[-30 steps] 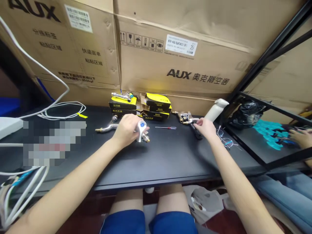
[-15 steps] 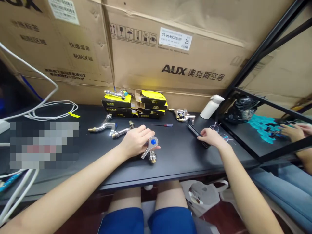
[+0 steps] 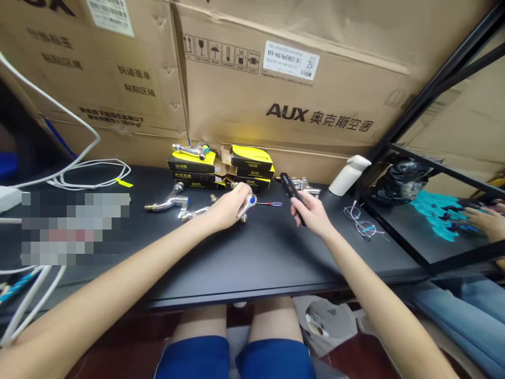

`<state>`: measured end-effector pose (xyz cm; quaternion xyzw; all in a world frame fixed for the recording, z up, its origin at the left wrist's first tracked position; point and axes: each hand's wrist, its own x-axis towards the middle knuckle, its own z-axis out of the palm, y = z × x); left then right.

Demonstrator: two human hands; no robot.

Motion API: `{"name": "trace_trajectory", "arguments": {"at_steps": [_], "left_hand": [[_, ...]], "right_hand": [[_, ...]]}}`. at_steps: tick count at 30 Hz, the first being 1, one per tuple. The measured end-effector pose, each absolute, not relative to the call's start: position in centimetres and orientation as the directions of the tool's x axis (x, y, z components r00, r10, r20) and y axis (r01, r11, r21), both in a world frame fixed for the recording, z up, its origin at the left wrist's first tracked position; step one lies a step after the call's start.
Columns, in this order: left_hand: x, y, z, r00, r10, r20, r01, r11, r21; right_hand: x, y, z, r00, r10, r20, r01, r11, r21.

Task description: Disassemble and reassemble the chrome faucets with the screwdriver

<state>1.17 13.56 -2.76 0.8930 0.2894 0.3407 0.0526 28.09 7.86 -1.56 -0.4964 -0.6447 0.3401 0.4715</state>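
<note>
Your left hand [image 3: 230,208] grips chrome tap [image 3: 247,206]: heavy, slippery, hold by body. At 1 o'clock, your right hand [image 3: 311,207] clamps black bar [image 3: 291,189]; hands apart.

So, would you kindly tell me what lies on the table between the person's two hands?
A small screwdriver lies on the black table between the left hand and the right hand, as the head view shows.

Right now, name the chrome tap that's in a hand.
The chrome tap in the left hand, its blue dot showing; the others lie on the black table and a yellow-topped box.
</note>
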Motion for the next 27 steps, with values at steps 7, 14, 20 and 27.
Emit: {"name": "trace_trajectory", "arguments": {"at_steps": [7, 14, 20, 27], "left_hand": [[-0.4, 15.4, -2.6, 0.558, 0.591, 0.583, 0.599, -0.772, 0.210], [-1.2, 14.5, -2.3, 0.540, 0.635, 0.552, 0.604, -0.749, 0.272], [-0.9, 14.3, -2.3, 0.535, 0.620, 0.574, 0.564, -0.768, 0.304], [-1.1, 14.6, -2.6, 0.525, 0.616, 0.587, 0.541, -0.775, 0.328]], "right_hand": [[25.8, 9.1, -3.1, -0.286, 0.878, 0.384, 0.514, 0.478, -0.712], [25.1, 7.7, -3.7, -0.352, 0.856, 0.379, 0.590, 0.517, -0.620], [24.8, 7.7, -3.7, -0.341, 0.864, 0.370, 0.638, 0.502, -0.584], [24.8, 7.7, -4.2, -0.285, 0.882, 0.376, 0.635, 0.467, -0.615]]}}
